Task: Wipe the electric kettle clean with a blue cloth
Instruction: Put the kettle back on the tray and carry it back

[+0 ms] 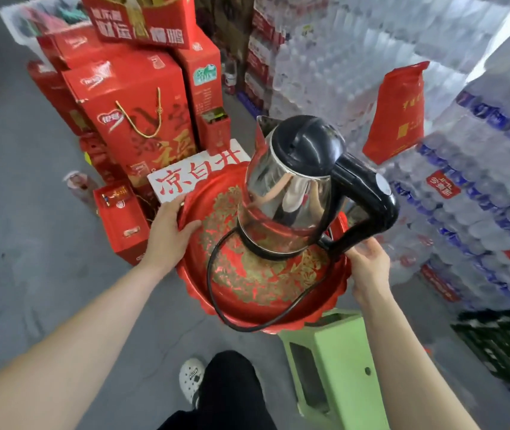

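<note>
A steel electric kettle point(290, 193) with a black lid and black handle stands on a round red tray point(247, 290) with gold patterns. Its black cord point(213, 293) loops across the tray. My left hand point(170, 231) grips the tray's left rim, thumb on the inside. My right hand point(368, 262) holds the tray's right rim just below the kettle's handle. No blue cloth is in view.
A light green plastic stool point(334, 367) stands under the tray's near right edge. Red gift boxes point(135, 119) are stacked at the back left, with a white sign point(191, 175) leaning on them. Shrink-wrapped bottle packs point(476, 193) fill the right. My shoe point(190, 380) rests on the grey floor.
</note>
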`<state>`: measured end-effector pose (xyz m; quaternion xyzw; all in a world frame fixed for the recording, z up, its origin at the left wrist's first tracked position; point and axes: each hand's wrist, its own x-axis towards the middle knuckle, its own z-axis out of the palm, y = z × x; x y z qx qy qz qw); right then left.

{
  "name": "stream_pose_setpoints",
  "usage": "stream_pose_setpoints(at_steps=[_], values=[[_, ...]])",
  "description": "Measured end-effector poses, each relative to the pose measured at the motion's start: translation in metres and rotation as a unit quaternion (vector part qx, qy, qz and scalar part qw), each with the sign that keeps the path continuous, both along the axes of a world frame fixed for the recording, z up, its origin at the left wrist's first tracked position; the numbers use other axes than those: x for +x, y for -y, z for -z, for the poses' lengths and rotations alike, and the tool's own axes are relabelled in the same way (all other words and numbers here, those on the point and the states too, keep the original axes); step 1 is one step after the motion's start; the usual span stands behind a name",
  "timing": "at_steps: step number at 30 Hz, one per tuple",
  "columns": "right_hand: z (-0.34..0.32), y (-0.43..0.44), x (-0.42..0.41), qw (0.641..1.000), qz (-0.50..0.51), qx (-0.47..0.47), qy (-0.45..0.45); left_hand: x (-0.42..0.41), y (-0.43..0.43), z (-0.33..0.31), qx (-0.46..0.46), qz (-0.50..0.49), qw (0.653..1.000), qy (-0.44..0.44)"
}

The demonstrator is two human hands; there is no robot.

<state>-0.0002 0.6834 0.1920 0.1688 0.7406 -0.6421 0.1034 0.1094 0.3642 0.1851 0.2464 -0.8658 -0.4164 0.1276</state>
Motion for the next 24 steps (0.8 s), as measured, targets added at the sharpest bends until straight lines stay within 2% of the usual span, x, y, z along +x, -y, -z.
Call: stream_pose_setpoints(at_steps=[8, 14, 24], values=[[0.066, 0.114, -0.072, 0.998, 0.027, 0.035, 0.037, -0.083, 0.128, 0.075, 0.04, 0.046, 0.996, 0.069], [0.143, 0.194, -0.133, 0.995, 0.033, 0.072, 0.066, -0.141, 0.209, 0.159, 0.044, 0.051, 0.993, 0.093], [0.242, 0.279, -0.183, 0.993, 0.019, 0.098, 0.066, -0.216, 0.288, 0.266, -0.012, 0.053, 0.991, 0.118]])
